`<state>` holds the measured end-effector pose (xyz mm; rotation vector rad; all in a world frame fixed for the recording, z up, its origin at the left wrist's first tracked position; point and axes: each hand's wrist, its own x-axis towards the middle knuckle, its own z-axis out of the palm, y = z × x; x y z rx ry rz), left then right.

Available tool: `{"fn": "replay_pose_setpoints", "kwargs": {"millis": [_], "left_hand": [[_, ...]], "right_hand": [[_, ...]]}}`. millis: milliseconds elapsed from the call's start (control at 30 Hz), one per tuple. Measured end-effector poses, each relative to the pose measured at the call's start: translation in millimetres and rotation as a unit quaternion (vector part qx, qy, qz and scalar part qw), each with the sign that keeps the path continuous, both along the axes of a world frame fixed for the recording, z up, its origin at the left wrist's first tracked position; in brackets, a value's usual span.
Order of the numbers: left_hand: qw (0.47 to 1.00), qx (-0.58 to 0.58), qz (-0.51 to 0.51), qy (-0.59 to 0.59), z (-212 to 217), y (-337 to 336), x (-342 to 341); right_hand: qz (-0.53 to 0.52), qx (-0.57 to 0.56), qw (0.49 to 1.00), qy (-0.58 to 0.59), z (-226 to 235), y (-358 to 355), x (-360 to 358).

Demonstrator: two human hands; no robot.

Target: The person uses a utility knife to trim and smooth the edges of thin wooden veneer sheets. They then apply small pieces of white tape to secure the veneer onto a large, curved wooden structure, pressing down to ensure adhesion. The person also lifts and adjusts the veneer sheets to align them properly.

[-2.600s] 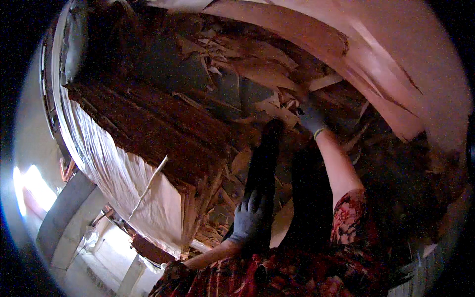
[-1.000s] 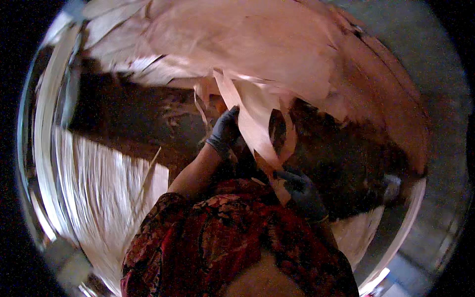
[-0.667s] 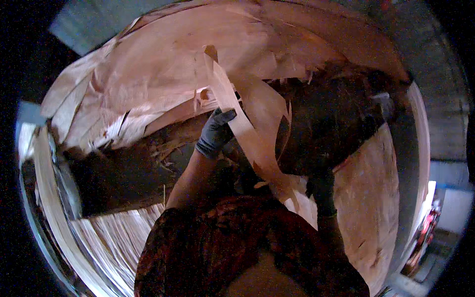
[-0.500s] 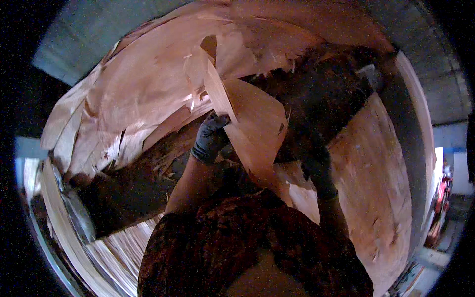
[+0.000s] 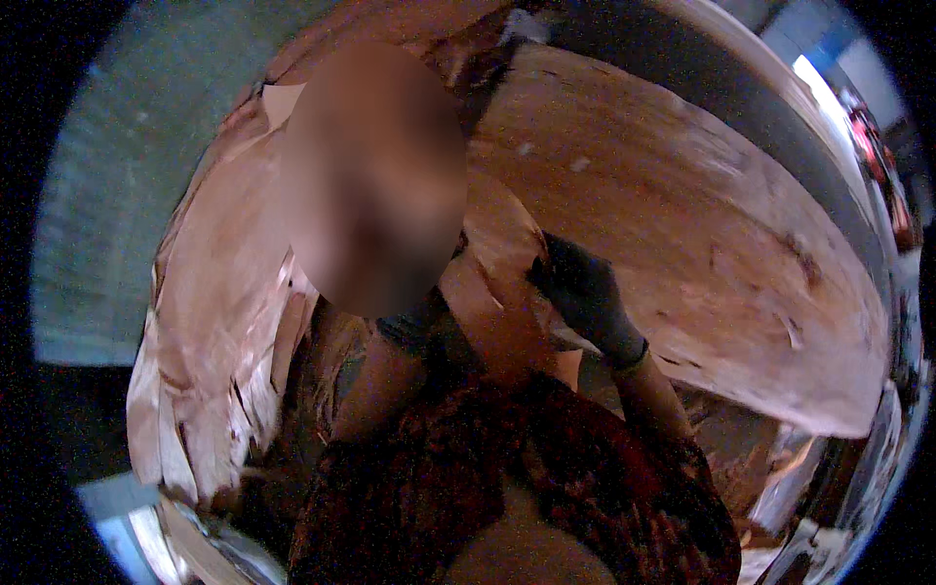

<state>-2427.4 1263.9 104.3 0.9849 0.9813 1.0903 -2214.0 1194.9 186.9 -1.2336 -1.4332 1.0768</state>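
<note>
A thin, curved sheet of reddish-brown wood veneer stands up in front of my body. My right hand, in a dark glove, is closed at the sheet's right edge, with the fingertips against the wood. Of my left hand only the dark glove's cuff and lower part show, left of the sheet. A blurred oval patch covers its fingers and the sheet's upper left part, so its grip is hidden.
A broad stack of veneer lies to the right, with a dark band behind it. More veneer, torn and split along its lower edge, lies to the left. Grey floor shows at far left.
The view has swung to the right, bringing more of the right-hand stack in. My right hand has come up to the sheet's right edge. My left hand's fingers, earlier gripping the sheet, are now hidden.
</note>
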Motion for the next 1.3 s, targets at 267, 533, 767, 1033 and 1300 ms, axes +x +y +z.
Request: {"fn": "replay_pose_setpoints", "kwargs": {"millis": [267, 533, 767, 1033, 1300], "left_hand": [[0.962, -0.112, -0.163, -0.186, 55.5, -12.3, 109.7], [0.951, -0.049, -0.185, -0.242, 76.2, 23.5, 193.2], [0.916, -0.027, -0.322, -0.236, 106.4, -10.9, 266.5], [0.681, -0.198, -0.496, -0.500, 49.0, -80.8, 366.1], [0.753, -0.319, -0.314, -0.483, 7.7, -117.5, 421.8]], "right_hand": [[-0.295, 0.184, 0.887, -0.305, -21.0, -52.6, 167.7], [-0.412, -0.040, 0.894, -0.171, -16.3, -152.3, 217.2], [-0.235, -0.053, 0.955, 0.172, 18.3, -146.5, 147.0], [-0.347, -0.033, 0.924, -0.155, 32.2, -269.1, 286.0], [-0.264, -0.075, 0.879, -0.390, 20.9, -335.2, 407.4]]}}
